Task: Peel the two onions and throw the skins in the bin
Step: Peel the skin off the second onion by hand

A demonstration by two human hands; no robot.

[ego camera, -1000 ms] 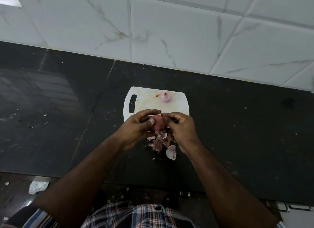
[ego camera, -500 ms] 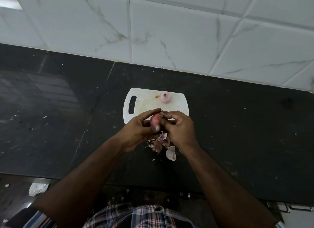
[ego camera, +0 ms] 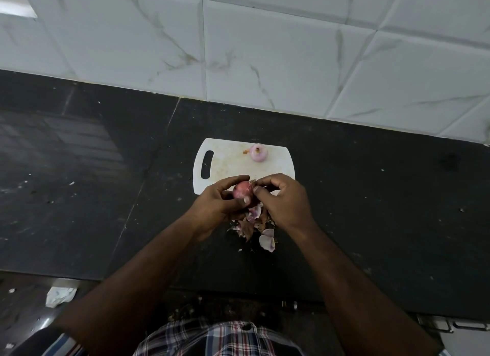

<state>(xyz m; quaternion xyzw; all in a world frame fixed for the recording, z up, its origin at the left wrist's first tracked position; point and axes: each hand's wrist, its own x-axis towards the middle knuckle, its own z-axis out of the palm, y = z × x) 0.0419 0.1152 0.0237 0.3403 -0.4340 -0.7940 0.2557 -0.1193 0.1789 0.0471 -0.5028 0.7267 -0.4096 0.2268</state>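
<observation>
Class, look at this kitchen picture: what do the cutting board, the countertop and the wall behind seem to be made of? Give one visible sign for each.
Cutting board: probably plastic; thin, white, matt, with a moulded handle slot and stains.
Countertop: likely polished dark stone, perhaps granite; black, reflective, with a joint line.
Wall: glazed tiles in a marble look; grey veins, straight grout lines.

My left hand (ego camera: 217,205) now shows more of the onion (ego camera: 241,189) than a second ago: its pink side faces up between my forefinger and thumb, where before my right hand (ego camera: 285,201) covered most of it. My left thumb now lies across the onion's near side. My right fingertips (ego camera: 258,189) now pinch at the dry skin on its top right edge, closer to the cutting board (ego camera: 230,156).
</observation>
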